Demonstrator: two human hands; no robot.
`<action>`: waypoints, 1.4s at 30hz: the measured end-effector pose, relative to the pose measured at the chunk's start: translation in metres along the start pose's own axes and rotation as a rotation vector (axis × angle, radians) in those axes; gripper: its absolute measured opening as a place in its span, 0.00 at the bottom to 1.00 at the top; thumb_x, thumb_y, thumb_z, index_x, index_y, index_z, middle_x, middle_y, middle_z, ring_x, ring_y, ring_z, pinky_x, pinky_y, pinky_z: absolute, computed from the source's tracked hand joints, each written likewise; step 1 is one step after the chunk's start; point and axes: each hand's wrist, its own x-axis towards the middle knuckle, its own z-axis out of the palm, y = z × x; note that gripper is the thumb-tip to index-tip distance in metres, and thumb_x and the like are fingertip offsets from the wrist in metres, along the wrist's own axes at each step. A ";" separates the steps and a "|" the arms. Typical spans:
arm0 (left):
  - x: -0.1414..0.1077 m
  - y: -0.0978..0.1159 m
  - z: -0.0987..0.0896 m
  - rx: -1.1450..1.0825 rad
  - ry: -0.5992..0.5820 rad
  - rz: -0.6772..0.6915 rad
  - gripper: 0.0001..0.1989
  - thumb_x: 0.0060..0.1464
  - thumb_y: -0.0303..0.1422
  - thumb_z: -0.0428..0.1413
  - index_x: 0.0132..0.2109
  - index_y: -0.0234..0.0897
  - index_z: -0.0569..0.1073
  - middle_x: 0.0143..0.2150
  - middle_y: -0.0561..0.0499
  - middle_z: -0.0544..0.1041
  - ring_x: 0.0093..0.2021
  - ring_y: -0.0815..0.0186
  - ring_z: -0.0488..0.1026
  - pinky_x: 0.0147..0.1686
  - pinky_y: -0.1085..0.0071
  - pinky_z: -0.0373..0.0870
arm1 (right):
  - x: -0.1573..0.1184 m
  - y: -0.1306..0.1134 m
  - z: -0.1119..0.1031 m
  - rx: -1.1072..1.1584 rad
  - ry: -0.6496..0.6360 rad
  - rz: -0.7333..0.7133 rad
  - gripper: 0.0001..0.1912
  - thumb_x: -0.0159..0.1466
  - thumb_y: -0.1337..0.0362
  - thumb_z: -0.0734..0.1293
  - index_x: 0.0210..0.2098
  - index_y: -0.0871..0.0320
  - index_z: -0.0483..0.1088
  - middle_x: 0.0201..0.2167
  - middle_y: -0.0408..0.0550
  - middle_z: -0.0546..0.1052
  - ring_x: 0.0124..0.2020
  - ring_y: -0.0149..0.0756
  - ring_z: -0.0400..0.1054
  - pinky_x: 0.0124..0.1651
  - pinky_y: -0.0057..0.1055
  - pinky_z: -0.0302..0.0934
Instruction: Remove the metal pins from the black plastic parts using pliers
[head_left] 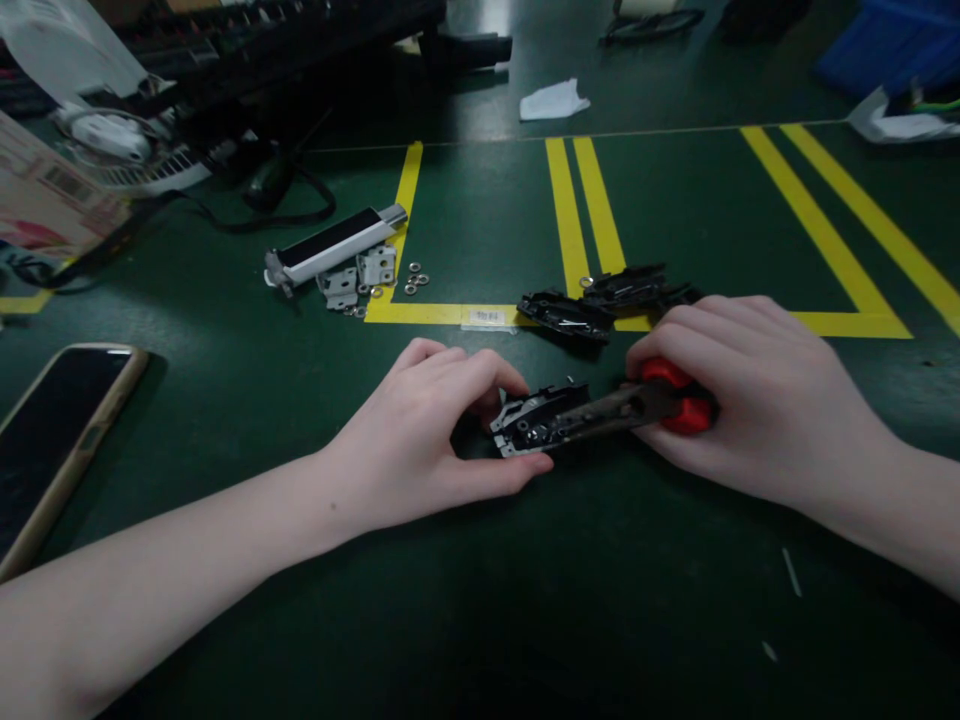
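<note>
Between its thumb and fingers, my left hand (435, 430) grips a small black plastic housing with metal parts (536, 415), low over the green table. My right hand (750, 390) is closed round the red handles of a pair of pliers (622, 408). The dark jaws of the pliers reach left into the housing; whether they pinch a part there, I cannot tell. Just beyond, two similar black housings (566, 315) lie by the yellow tape. Silver brackets (376, 266) and several small metal rings (412, 280) are scattered farther left.
A white and black bar-shaped part (341, 240) lies behind the brackets. At the left are a phone (67, 430), a printed box (52, 195) and a white fan (112, 130). A paper scrap (553, 101) rests farther back, and a blue container (892, 50) stands at the back right.
</note>
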 end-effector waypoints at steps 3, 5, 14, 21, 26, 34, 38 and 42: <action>0.000 0.000 0.000 0.009 -0.032 0.014 0.15 0.59 0.40 0.67 0.47 0.36 0.76 0.36 0.57 0.79 0.36 0.66 0.74 0.43 0.66 0.64 | 0.002 -0.001 -0.001 -0.013 -0.020 -0.015 0.05 0.66 0.60 0.62 0.37 0.54 0.63 0.30 0.47 0.72 0.31 0.43 0.69 0.31 0.39 0.61; 0.000 -0.001 0.000 0.010 -0.033 0.011 0.16 0.59 0.41 0.66 0.47 0.36 0.76 0.35 0.58 0.79 0.36 0.66 0.74 0.42 0.66 0.64 | 0.003 -0.002 -0.001 -0.018 -0.029 -0.023 0.04 0.66 0.60 0.62 0.36 0.54 0.62 0.29 0.47 0.71 0.30 0.42 0.68 0.31 0.38 0.61; 0.000 0.000 0.000 -0.018 -0.010 0.014 0.15 0.59 0.40 0.67 0.46 0.36 0.76 0.36 0.57 0.79 0.36 0.66 0.73 0.39 0.68 0.65 | 0.002 -0.005 -0.003 -0.012 -0.029 -0.039 0.06 0.67 0.62 0.61 0.33 0.52 0.59 0.26 0.44 0.68 0.27 0.39 0.65 0.30 0.36 0.60; 0.001 -0.002 -0.001 -0.046 -0.029 0.038 0.13 0.61 0.41 0.65 0.46 0.37 0.76 0.37 0.56 0.80 0.36 0.66 0.73 0.38 0.69 0.67 | 0.002 -0.007 -0.005 0.006 -0.036 -0.048 0.07 0.65 0.65 0.62 0.32 0.51 0.58 0.25 0.42 0.67 0.26 0.38 0.62 0.29 0.36 0.56; 0.001 -0.002 -0.001 -0.058 -0.038 0.026 0.13 0.61 0.41 0.64 0.46 0.37 0.76 0.38 0.55 0.80 0.37 0.65 0.74 0.38 0.68 0.68 | -0.001 -0.005 -0.004 -0.015 -0.002 -0.013 0.05 0.67 0.61 0.62 0.35 0.52 0.61 0.28 0.45 0.70 0.28 0.40 0.65 0.31 0.37 0.59; 0.002 0.000 -0.003 -0.059 -0.056 0.029 0.12 0.61 0.38 0.64 0.46 0.38 0.75 0.39 0.54 0.80 0.37 0.65 0.74 0.37 0.70 0.69 | 0.001 -0.003 -0.003 -0.028 -0.030 -0.024 0.05 0.67 0.61 0.62 0.35 0.53 0.60 0.28 0.45 0.69 0.29 0.40 0.66 0.31 0.37 0.60; 0.001 -0.001 -0.001 -0.051 -0.038 0.052 0.12 0.62 0.38 0.64 0.48 0.37 0.75 0.39 0.55 0.80 0.37 0.66 0.74 0.39 0.69 0.69 | 0.002 -0.004 -0.003 -0.010 -0.027 -0.039 0.05 0.67 0.62 0.61 0.35 0.52 0.59 0.27 0.43 0.68 0.28 0.39 0.64 0.30 0.36 0.59; 0.001 -0.001 -0.001 -0.046 -0.038 0.071 0.13 0.63 0.39 0.64 0.49 0.37 0.75 0.39 0.54 0.81 0.38 0.65 0.75 0.40 0.69 0.70 | 0.004 -0.006 -0.005 -0.004 -0.029 -0.058 0.06 0.66 0.64 0.61 0.33 0.51 0.57 0.25 0.42 0.66 0.25 0.38 0.62 0.28 0.35 0.57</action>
